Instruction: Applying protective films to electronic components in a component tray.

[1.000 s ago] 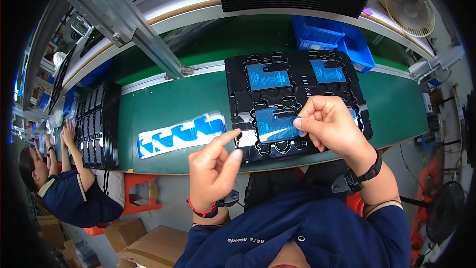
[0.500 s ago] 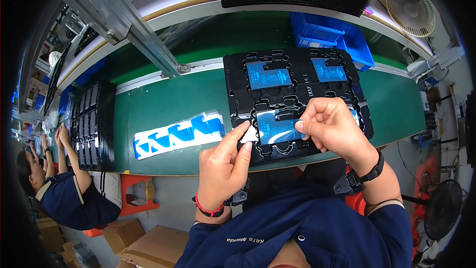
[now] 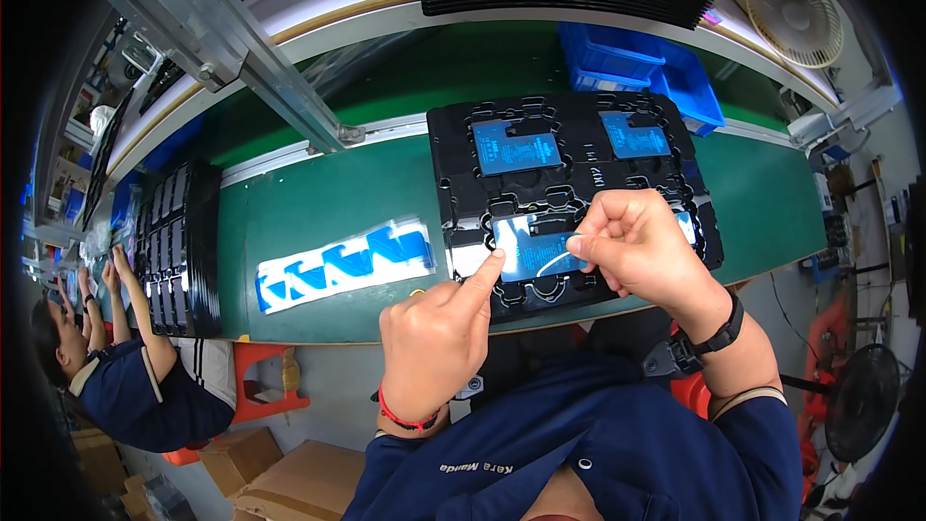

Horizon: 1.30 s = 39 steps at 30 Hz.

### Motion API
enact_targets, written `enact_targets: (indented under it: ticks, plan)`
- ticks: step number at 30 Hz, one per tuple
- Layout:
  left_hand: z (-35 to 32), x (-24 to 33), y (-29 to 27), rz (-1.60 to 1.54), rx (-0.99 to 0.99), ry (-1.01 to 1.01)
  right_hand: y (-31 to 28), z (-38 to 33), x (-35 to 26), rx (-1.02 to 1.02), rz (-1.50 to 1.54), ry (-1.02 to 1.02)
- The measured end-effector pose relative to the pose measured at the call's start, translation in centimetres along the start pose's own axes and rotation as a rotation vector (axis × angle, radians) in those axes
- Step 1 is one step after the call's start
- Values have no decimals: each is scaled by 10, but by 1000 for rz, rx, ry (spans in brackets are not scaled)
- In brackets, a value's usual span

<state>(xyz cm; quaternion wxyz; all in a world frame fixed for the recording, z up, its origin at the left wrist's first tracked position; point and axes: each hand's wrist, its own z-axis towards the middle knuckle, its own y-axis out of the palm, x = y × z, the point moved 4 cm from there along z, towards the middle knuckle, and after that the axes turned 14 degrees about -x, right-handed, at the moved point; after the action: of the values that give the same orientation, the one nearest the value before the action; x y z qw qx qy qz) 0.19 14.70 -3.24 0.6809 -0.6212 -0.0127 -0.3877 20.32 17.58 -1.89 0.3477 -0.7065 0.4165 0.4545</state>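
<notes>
With the left hand [image 3: 439, 333] pressing one fingertip on the glossy blue rectangular panel [image 3: 531, 251] in the black moulded tray's [image 3: 569, 193] six-o'clock pocket, the right hand [image 3: 632, 246], pinching its clear film tab, may tug the panel askew.

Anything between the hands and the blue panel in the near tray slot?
Nothing visible. The left hand presses a fingertip on the glossy blue rectangular panel in the black moulded tray; the right hand pinches at its film.

Blue-and-white label strip [image 3: 342, 264] on green belt, brown cardboard boxes [image 3: 289, 480] on floor
</notes>
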Motion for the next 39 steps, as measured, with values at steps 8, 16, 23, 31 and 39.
enact_targets:
  ticks: [8, 16, 23, 31, 39]
  plan:
    - [4, 10, -4, 117, -80, 1, 3, 0, 2, 49, -169, -32]
    - [6, 11, -4, 136, -102, 3, 7, -1, 2, 162, -442, -222]
    - [4, 6, -1, 143, -63, 21, 21, -7, -9, 224, -729, -303]
    - [-4, 6, -6, -224, 36, -28, 12, -36, -9, 385, -598, -397]
    - [3, 69, -16, -650, -272, 656, 40, -59, -7, -107, -371, -782]
